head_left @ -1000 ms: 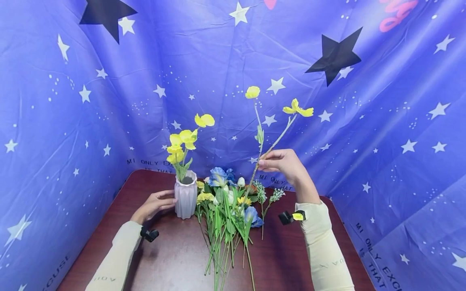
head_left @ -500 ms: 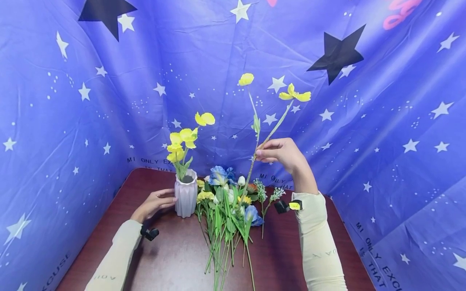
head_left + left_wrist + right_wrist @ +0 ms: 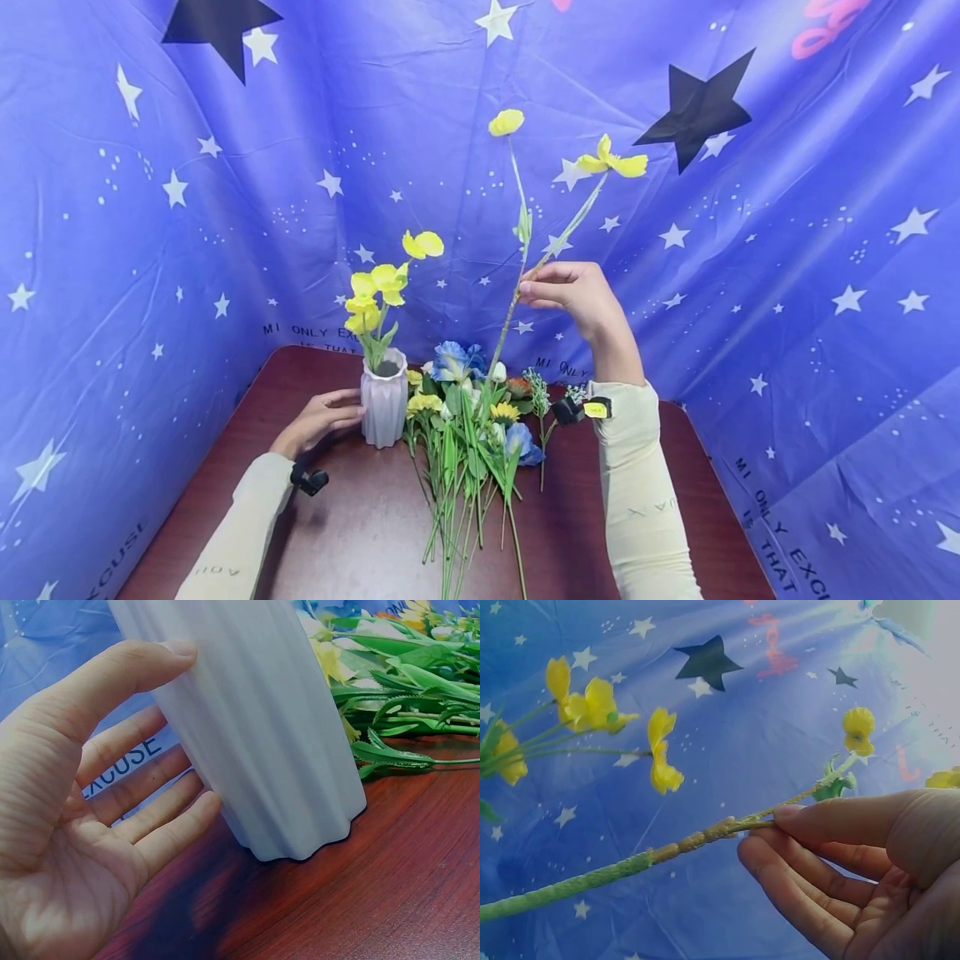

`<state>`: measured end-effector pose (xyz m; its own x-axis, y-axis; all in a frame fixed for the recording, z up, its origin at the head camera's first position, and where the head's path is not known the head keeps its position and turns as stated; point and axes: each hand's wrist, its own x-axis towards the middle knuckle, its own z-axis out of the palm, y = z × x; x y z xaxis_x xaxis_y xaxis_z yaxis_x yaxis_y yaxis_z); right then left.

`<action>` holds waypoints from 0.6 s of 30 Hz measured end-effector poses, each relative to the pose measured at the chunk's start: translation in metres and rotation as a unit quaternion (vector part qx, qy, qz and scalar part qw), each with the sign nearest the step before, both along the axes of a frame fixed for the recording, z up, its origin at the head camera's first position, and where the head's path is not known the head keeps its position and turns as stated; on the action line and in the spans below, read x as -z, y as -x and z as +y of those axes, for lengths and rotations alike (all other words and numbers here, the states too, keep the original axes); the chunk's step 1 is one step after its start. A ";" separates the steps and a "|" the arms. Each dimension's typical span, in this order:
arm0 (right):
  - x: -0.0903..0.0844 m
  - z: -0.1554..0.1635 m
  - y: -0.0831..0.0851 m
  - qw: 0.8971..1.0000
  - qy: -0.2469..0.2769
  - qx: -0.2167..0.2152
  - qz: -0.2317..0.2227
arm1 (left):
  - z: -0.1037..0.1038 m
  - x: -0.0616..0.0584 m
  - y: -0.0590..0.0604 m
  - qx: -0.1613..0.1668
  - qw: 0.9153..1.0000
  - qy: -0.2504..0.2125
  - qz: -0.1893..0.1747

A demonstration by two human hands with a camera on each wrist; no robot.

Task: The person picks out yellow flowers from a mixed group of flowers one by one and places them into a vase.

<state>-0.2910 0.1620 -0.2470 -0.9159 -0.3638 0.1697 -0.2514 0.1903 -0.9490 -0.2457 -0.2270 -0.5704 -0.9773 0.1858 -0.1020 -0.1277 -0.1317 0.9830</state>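
My left hand (image 3: 318, 423) rests its thumb and fairly straight fingers against the side of a pale, fluted vase (image 3: 255, 727). The vase stands upright on the table, with several yellow flowers (image 3: 388, 283) rising from its mouth. Between thumb and fingertips my right hand (image 3: 581, 296) pinches a forked yellow flower stem (image 3: 697, 840) just at its fork. Two yellow blooms top its branches, one of them a bloom (image 3: 611, 158) leaning right. Its lower stem slants down to the left, and its bottom end overlaps the flower pile in the head view.
To the vase's right lies a pile of artificial flowers (image 3: 468, 450) with blue, white and yellow heads, green stems pointing toward me. A small pale sprig (image 3: 538, 396) lies at its right. The dark red table (image 3: 345, 533) is backed by a blue star-print cloth (image 3: 450, 125).
My right hand has risen and shifted slightly left, lifting the forked flower stem higher above the pile. My left hand and the vase stay in place.
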 end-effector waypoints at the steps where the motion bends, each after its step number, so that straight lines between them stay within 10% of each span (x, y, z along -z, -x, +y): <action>1: -0.002 -0.002 0.000 1.000 0.004 0.003 0.003 | 0.000 0.000 0.000 -0.001 1.000 -0.002 0.000; 18: 0.002 -0.037 -0.003 0.987 0.153 0.027 0.045 | 0.001 -0.001 0.000 0.006 1.000 -0.002 0.007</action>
<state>-0.2880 0.1249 -0.2489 -0.9086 -0.2334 0.3464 -0.3353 -0.0872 -0.9381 -0.2454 -0.2264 -0.5690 -0.9763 0.1982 -0.0868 -0.1147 -0.1340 0.9843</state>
